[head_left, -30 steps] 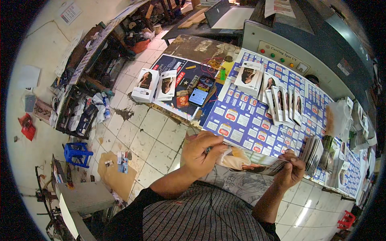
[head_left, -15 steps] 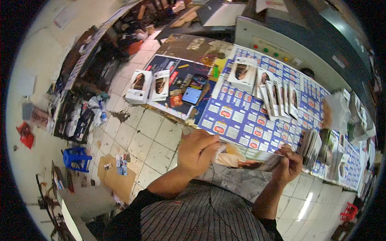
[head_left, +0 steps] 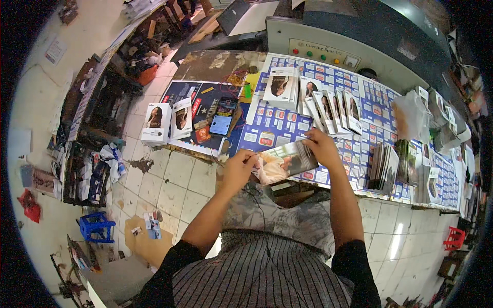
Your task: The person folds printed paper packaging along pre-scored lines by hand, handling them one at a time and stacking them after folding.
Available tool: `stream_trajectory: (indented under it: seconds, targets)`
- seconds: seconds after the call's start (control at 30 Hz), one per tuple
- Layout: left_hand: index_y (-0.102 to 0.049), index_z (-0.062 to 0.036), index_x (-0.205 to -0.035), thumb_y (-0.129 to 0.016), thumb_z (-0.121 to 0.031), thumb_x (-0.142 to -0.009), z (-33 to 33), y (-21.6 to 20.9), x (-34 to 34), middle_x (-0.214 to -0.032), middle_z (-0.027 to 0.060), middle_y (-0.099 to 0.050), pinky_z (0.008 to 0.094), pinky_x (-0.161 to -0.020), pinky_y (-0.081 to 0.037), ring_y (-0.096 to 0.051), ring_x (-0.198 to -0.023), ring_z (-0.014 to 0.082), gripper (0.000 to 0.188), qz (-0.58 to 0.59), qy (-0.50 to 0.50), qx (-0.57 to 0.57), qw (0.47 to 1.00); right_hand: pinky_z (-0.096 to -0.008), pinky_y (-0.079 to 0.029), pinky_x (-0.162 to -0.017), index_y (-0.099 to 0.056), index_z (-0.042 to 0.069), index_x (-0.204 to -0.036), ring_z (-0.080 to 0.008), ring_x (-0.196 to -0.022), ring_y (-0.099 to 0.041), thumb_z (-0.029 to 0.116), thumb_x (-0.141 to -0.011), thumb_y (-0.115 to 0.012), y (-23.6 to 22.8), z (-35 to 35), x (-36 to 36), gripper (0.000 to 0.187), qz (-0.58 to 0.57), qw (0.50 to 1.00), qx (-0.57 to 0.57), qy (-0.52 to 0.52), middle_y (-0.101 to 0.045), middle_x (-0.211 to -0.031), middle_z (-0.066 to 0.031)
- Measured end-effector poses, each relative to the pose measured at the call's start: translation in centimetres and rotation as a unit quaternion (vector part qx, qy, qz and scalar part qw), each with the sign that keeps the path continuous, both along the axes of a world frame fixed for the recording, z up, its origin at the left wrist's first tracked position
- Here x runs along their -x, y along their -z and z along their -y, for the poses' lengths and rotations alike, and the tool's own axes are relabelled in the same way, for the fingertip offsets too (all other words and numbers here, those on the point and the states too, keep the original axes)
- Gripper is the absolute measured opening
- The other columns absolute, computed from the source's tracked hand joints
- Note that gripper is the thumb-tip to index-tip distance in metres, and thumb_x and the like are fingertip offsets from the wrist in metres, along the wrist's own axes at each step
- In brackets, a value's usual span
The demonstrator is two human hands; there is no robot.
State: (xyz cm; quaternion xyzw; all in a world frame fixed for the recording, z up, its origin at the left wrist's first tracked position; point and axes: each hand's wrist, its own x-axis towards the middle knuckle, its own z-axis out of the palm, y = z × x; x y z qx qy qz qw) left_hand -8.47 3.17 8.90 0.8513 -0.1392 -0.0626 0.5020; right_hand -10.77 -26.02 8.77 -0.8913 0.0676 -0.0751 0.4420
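Note:
A flat printed piece [head_left: 283, 163] with a colour photo on its glossy face is stretched between my hands at the table's front edge. My left hand [head_left: 239, 168] pinches its left end with thumb and fingers. At the other end, my right hand [head_left: 323, 148] grips the upper right corner, arm reaching forward. I cannot tell whether the piece is a single sheet or a folded carton. Beyond my right hand lie several fanned white printed packs [head_left: 336, 110] showing a long-haired person. A taller stack of similar packs [head_left: 281, 87] stands just left of them.
Blue printed sheets [head_left: 354, 159] cover the worktable. Two white stacks [head_left: 156, 123] and a phone [head_left: 222, 117] lie on its left part. Dark-edged cards [head_left: 382, 167] stand in a row at right. Behind is a machine panel [head_left: 318, 49] with coloured buttons. A blue stool [head_left: 96, 227] stands on the floor.
Both hands have moved forward and upward with the printed piece, from close to my body to over the table's edge. The piece now faces up more fully. My view has shifted too.

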Motion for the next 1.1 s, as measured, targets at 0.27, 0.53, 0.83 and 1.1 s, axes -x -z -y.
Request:
stream_trajectory:
  seconds: [0.27, 0.53, 0.83, 1.1]
  targets:
    - [-0.064, 0.0009, -0.095, -0.063, -0.013, -0.095, 1.8, 8.2, -0.5, -0.081, 0.0120, -0.073, 0.0341, -0.067, -0.054, -0.071, -0.074, 0.0209, 0.014, 0.004, -0.061, -0.026, 0.998, -0.0425, -0.054, -0.076, -0.064, 0.006, -0.112, -0.0339, -0.088, -0.070, 0.023, -0.082, -0.073, 5.6, -0.5, -7.4, 0.036, -0.060, 0.985, 0.157, -0.032, -0.072, -0.098, -0.0166]
    - [-0.065, -0.0013, -0.092, -0.066, -0.017, -0.092, 1.9, 8.4, -0.5, -0.078, 0.0148, -0.071, 0.0396, -0.063, -0.053, -0.070, -0.070, 0.0293, 0.016, 0.032, -0.114, -0.107, 0.987, -0.0618, -0.032, -0.106, -0.056, 0.009, -0.132, -0.0341, -0.138, -0.041, 0.033, -0.084, -0.071, 4.2, -9.2, -3.0, 0.056, -0.086, 0.938, 0.337, 0.006, -0.047, -0.147, -0.0155]
    - [-0.065, -0.0028, -0.089, -0.065, -0.022, -0.092, 2.2, 8.6, -0.5, -0.077, 0.0140, -0.070, 0.0427, -0.064, -0.052, -0.069, -0.071, 0.0328, 0.019, 0.037, -0.117, -0.106, 0.987, -0.0707, -0.020, -0.110, -0.051, 0.008, -0.141, -0.0447, -0.144, -0.026, 0.046, -0.086, -0.064, 8.3, -11.3, 0.8, 0.068, -0.004, 0.935, 0.352, 0.037, -0.036, -0.153, -0.0201]
    - [-0.066, -0.0019, -0.090, -0.069, -0.021, -0.090, 2.1, 8.3, 0.1, -0.077, 0.0163, -0.070, 0.0427, -0.064, -0.053, -0.069, -0.071, 0.0338, 0.019, 0.024, -0.106, -0.112, 0.988, -0.0678, -0.016, -0.114, -0.053, 0.009, -0.141, -0.0444, -0.146, -0.022, 0.051, -0.089, -0.059, 9.2, -10.3, 0.8, 0.067, -0.059, 0.958, 0.279, 0.030, -0.032, -0.155, -0.0241]
